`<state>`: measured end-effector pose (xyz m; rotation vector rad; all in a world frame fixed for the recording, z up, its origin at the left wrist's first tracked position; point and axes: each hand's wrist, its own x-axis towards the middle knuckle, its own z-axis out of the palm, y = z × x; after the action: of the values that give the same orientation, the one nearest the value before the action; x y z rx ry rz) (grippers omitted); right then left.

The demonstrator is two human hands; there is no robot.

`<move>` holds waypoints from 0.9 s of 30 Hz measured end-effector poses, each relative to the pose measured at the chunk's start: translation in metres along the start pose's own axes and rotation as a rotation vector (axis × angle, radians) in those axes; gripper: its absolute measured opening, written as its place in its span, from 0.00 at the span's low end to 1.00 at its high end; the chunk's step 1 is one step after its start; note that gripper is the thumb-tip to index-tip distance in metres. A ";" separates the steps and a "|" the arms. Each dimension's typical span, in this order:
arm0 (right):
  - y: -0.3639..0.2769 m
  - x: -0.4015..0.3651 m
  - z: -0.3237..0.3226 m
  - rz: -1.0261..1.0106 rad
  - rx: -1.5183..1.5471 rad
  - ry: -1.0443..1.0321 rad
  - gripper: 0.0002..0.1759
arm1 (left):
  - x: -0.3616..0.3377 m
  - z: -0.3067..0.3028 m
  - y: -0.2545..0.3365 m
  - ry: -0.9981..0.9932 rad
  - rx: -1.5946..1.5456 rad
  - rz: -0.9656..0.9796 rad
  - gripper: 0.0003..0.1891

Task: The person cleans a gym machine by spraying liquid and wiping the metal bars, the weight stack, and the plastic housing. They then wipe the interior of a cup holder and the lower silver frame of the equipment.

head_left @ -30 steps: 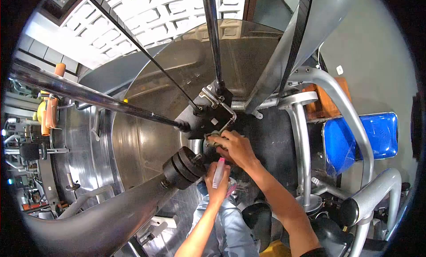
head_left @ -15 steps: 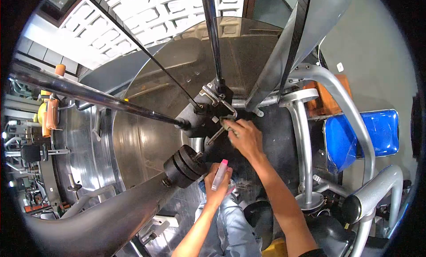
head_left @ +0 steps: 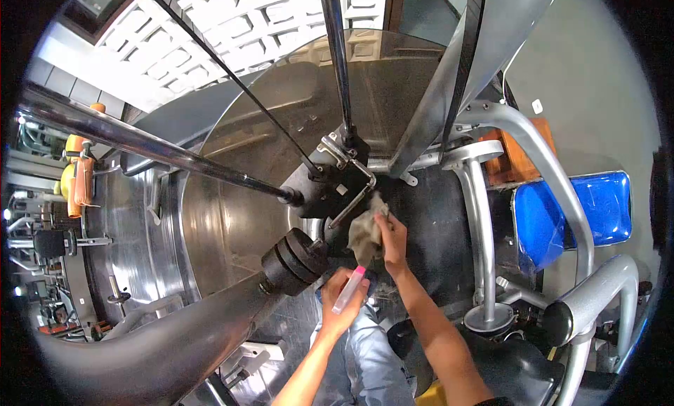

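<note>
Low in the centre, my left hand [head_left: 341, 301] is closed around a clear spray bottle [head_left: 345, 298] with a pink top. Just right of it and higher, my right hand [head_left: 393, 243] grips a crumpled greyish cloth [head_left: 366, 232], which hangs down close to the bottle's pink end. Up and to the left of the cloth is a black weight block [head_left: 309, 190] with metal rods and a cable running into it. A bent metal pin [head_left: 353, 204] sticks out from the block beside the cloth, with a small gap between them.
Black round pads [head_left: 293, 262] sit on a thick grey tube [head_left: 189, 318] at lower left. A tinted clear shield [head_left: 239, 195] stands behind the block. Curved silver frame tubes [head_left: 481, 230] and a blue seat [head_left: 600, 209] are at the right.
My right hand has moved down and away from the block and pin, bringing the cloth near the bottle. The cloth now shows more fully. My left hand has barely shifted.
</note>
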<state>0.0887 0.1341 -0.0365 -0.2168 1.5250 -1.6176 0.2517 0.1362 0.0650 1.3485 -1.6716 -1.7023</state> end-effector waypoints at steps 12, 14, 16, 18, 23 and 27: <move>0.011 0.010 0.033 0.177 0.079 -0.259 0.18 | -0.001 -0.002 0.011 0.077 0.066 -0.050 0.06; 0.014 0.011 0.028 0.157 -0.004 -0.385 0.18 | 0.002 0.001 0.010 0.078 0.084 0.030 0.07; 0.039 0.023 0.026 0.081 -0.306 -0.551 0.17 | 0.004 0.001 0.009 0.074 0.109 0.105 0.09; 0.051 0.030 0.001 -0.176 -0.393 -0.476 0.18 | 0.006 0.001 0.010 0.028 -0.013 0.083 0.08; -0.024 0.028 -0.007 -0.166 -0.435 0.226 0.16 | 0.015 0.004 0.024 -0.042 -0.047 0.058 0.06; -0.051 0.050 0.001 -0.536 -0.721 0.083 0.16 | 0.028 0.012 0.026 -0.066 -0.078 0.041 0.03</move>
<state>0.0356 0.0930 -0.0124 -1.0344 2.1981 -1.3885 0.2203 0.1139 0.0769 1.2269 -1.6394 -1.7864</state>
